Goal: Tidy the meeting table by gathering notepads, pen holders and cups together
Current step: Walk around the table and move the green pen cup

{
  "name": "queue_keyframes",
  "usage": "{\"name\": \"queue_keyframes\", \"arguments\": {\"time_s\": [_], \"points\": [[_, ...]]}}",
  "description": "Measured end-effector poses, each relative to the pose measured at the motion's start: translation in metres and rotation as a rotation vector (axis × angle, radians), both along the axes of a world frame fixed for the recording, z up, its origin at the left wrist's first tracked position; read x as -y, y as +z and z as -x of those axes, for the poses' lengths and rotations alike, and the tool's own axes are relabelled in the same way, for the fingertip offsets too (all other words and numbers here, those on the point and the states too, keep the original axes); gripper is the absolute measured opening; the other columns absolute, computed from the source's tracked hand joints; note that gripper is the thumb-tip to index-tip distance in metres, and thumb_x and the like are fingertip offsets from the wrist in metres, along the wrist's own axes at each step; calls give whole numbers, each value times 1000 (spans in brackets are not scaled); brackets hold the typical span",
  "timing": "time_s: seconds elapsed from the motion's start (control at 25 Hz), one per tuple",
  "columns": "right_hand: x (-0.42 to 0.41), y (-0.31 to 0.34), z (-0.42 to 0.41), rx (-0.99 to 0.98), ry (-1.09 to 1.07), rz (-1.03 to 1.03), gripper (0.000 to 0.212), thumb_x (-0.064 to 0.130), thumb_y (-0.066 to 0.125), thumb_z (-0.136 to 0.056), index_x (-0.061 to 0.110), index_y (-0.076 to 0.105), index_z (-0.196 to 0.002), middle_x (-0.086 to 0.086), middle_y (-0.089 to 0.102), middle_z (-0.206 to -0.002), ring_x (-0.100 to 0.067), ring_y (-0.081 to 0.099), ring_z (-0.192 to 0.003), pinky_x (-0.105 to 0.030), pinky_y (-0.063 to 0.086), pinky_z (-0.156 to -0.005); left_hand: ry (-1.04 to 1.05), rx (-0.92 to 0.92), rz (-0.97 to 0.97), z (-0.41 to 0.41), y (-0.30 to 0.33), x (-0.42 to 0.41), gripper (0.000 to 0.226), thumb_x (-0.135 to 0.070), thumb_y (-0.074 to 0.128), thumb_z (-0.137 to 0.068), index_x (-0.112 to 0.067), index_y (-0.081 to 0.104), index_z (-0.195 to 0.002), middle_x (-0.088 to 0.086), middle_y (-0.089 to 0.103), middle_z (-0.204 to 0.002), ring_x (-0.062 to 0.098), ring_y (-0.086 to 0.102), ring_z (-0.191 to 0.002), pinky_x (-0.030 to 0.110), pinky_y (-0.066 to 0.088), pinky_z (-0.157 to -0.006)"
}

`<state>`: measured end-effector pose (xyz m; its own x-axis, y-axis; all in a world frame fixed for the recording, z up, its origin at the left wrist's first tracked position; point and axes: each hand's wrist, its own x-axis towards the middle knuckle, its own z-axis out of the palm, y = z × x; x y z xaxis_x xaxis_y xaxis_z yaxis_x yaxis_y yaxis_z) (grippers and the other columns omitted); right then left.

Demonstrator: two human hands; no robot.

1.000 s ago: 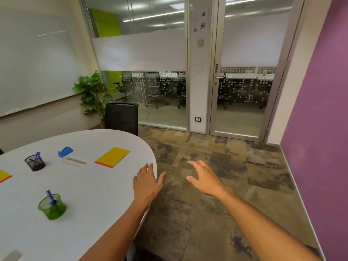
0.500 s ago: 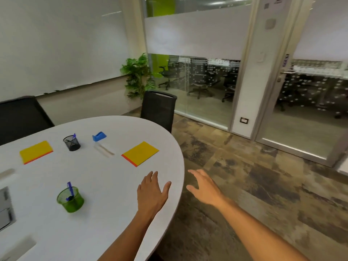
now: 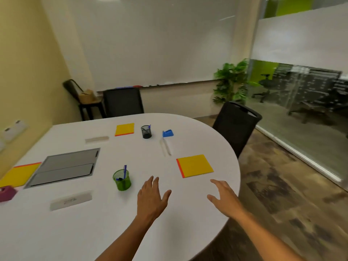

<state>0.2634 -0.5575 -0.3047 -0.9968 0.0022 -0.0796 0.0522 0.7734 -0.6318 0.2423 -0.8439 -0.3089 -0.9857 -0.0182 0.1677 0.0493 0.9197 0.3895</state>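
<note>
On the white oval table lie three yellow notepads with red edges: one near me on the right, one at the far side, one at the left edge. A green mesh pen holder with a blue pen stands just left of my left hand. A black mesh pen holder stands farther back. My right hand hovers below the near notepad, by the table's right rim. Both hands are open and hold nothing.
A blue tape dispenser and a clear strip lie beyond the near notepad. A grey cable hatch is set in the table. White name bars and a purple object lie on it. Black chairs stand around.
My view has swung left, bringing more of the table and the left notepad into sight. Both open hands now hover over the table, the right one having come in from over the floor.
</note>
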Motion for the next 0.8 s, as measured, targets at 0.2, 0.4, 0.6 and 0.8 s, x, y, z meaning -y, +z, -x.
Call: {"name": "queue_keyframes", "arguments": {"time_s": [0.2, 0.4, 0.6, 0.8], "points": [[22, -19, 61, 30, 124, 13, 67, 42, 59, -98, 27, 28, -155, 1, 30, -158, -19, 38, -142, -33, 37, -112, 160, 6, 1, 32, -7, 29, 86, -67, 45, -91, -17, 21, -156, 5, 19, -163, 22, 19, -150, 40, 30, -116], [59, -46, 125, 97, 183, 12, 67, 39, 60, -97, 26, 28, -156, 1, 29, -158, -19, 35, -143, -32, 34, -114, 286, 40, 12, 87, -26, 75, 95, -64, 57, -86, -11, 20, -155, 12, 24, -160, 29, 27, -145, 40, 35, -112], [88, -70, 193, 163, 166, -6, 68, 36, 62, -97, 24, 29, -155, 0, 31, -157, -17, 36, -143, -27, 33, -110, 361, 152, -7, 154, -56, 129, 98, -61, 67, -81, -11, 24, -154, 12, 23, -160, 31, 27, -145, 42, 35, -112], [93, -95, 228, 271, 175, -48, 69, 37, 63, -96, 26, 28, -155, 0, 30, -157, -18, 37, -142, -30, 36, -111, 424, 306, -16, 199, -82, 155, 105, -62, 67, -81, -12, 13, -156, 11, 12, -163, 35, 18, -148, 47, 31, -116]]}}
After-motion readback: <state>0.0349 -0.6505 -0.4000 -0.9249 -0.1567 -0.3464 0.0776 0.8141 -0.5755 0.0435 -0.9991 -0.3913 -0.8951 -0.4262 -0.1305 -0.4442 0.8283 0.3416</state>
